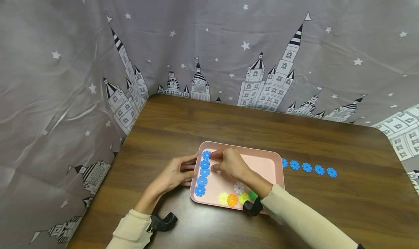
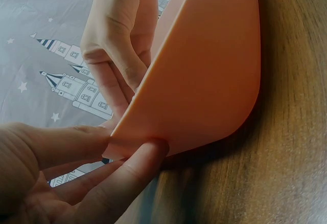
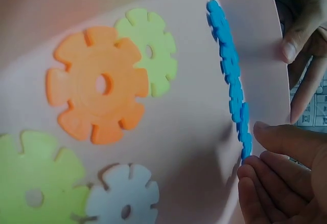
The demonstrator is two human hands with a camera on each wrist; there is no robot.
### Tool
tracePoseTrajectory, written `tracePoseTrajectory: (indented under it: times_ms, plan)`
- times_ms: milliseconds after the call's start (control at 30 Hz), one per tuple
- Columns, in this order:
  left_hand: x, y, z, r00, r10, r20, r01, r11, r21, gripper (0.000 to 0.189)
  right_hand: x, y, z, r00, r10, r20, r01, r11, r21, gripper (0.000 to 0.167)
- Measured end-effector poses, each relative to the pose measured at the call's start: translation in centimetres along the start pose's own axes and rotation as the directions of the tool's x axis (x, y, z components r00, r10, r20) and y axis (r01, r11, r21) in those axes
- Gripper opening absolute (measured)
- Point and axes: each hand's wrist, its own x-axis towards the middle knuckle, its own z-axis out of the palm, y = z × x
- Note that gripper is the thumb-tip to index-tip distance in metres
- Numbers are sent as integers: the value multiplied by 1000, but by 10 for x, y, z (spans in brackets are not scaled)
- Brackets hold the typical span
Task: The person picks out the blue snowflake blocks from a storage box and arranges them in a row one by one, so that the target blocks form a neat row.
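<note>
Several blue flower-shaped discs [image 1: 202, 181] lie in a column along the left side of a pink tray [image 1: 258, 153]. In the right wrist view the blue discs [image 3: 232, 70] run edge to edge, some seeming to overlap. My right hand [image 1: 230, 163] is inside the tray, its fingertips at the far end of that column, thumb and fingers apart. Whether they touch the last disc I cannot tell. My left hand [image 1: 173, 174] rests its extended fingers against the outside of the tray's left wall; in the left wrist view the fingertips touch the wall [image 2: 204, 70] and rim.
Near the tray's front lie a white disc [image 1: 239, 188], an orange disc [image 1: 232, 200], yellow-green discs [image 1: 243, 198] and a green disc [image 1: 253, 195], partly hidden by my right wrist. A row of blue discs [image 1: 307, 167] lies on the wooden table [image 1: 360, 191] to the right.
</note>
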Motion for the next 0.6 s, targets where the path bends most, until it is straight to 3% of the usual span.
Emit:
tracePoseTrajectory:
  times_ms: [600]
  plan:
    - [-1, 0, 0, 1000, 9, -1, -9, 1000, -8, 60, 12, -10, 9, 996, -50, 75, 56, 995, -88, 37]
